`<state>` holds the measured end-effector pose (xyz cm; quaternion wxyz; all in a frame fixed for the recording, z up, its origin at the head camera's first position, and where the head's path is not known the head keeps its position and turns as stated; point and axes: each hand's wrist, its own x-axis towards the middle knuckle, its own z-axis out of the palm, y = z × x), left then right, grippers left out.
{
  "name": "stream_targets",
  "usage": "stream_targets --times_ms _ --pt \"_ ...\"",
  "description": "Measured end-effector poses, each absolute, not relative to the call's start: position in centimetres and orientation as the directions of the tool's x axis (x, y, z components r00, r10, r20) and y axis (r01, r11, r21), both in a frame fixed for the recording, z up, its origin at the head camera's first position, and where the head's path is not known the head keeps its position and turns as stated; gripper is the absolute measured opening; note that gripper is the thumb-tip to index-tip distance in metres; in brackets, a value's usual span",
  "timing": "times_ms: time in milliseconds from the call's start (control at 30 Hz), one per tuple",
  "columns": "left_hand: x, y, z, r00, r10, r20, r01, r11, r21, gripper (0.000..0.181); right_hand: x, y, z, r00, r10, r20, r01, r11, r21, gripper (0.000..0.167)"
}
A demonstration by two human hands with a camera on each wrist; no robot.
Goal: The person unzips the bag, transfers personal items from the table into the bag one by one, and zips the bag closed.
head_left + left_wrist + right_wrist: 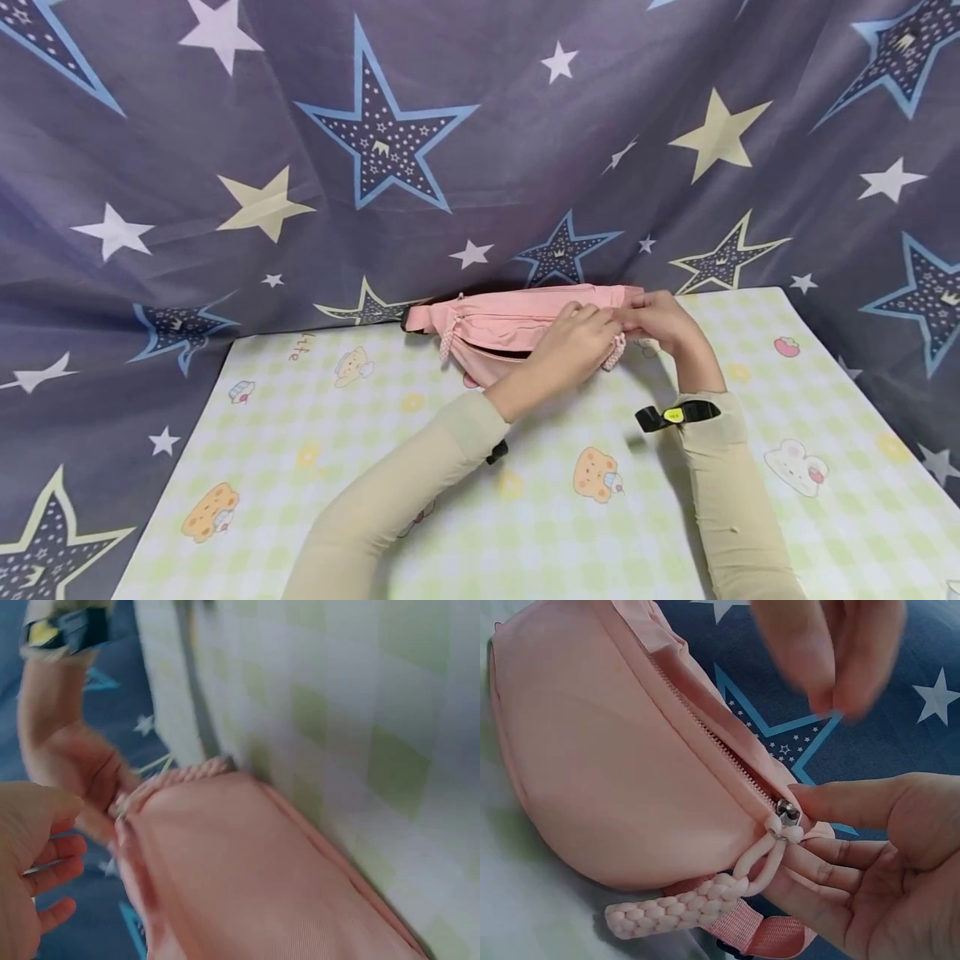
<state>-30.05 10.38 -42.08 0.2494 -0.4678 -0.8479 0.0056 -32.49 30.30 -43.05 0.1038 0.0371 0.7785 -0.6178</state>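
Note:
A pink waist bag (517,302) (615,772) lies at the back of the table, its front pocket partly unzipped. My right hand (660,321) (900,862) pinches the bag's right end, thumb above and fingers below. The metal zipper slider (787,812) sits beside that thumb, with a braided pull (667,906) hanging from it. Another braided pull (446,337) hangs at the bag's left end. Over the bag's right half hovers my left hand (573,342) (30,862), fingers loosely bent and apart from the fabric in the left wrist view. It is blurred in the right wrist view.
A green-and-white checked cloth with cartoon prints covers the table (300,483). Directly behind the bag hangs a dark star-patterned curtain (495,150). A pink webbing strap (742,930) loops under the bag's right end, and a black buckle (412,320) is at its left end.

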Motion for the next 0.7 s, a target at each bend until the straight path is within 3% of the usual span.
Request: stream_targets --times_ms 100,300,567,700 --pt "-30.0 11.5 -42.8 -0.372 0.852 0.368 0.762 0.507 -0.404 0.023 -32.5 30.2 -43.0 -0.975 -0.079 -0.206 0.182 0.237 -0.954 0.034" --pt "-30.0 12.8 -44.3 -0.271 0.901 0.339 0.709 0.425 -0.563 0.030 -32.4 30.1 -43.0 -0.978 -0.074 -0.195 0.171 0.255 -0.952 0.034" --pt "-30.3 13.8 -45.5 -0.325 0.919 0.225 0.686 0.392 -0.613 0.036 -32.5 30.2 -43.1 -0.977 -0.063 -0.202 0.179 0.262 -0.948 0.029" --pt "-30.5 14.1 -45.9 -0.324 0.917 0.231 0.675 0.396 -0.623 0.036 -32.6 30.3 -43.2 -0.978 -0.064 -0.200 0.178 0.255 -0.950 0.031"
